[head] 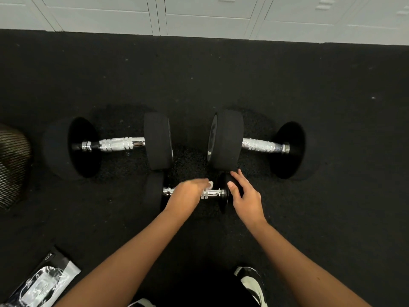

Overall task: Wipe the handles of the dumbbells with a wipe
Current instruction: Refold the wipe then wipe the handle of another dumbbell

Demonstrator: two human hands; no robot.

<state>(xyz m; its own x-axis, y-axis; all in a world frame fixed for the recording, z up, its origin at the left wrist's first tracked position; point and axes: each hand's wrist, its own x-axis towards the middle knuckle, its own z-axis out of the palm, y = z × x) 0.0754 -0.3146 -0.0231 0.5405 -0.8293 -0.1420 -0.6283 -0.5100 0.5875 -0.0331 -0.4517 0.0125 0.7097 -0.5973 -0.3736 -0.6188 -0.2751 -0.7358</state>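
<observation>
Nearest, at about seven o'clock on the floor [332, 107], lies a soft pack of wipes [47, 282], seemingly flat and closed; how many are left inside cannot be told. Just beyond the person's knees, the small dumbbell [155, 191] lies crosswise. The left hand [188, 196] covers its chrome handle with fingers curled over a white wipe [209, 185], which peeks out at the fingertips. The right hand [245, 196] rests with straight fingers on the dumbbell's right-hand weight, apparently steadying it. The wipe is probably limp and damp, best pinched around the bar; the dumbbell looks stiff, heavy and prone to roll, so bracing an end seems wise. Farther off, at eleven and one o'clock, two large dumbbells [115, 144] [263, 146] lie with knurled handles bare. At nine o'clock sits a mesh basket [13, 165], its contents unseen.
</observation>
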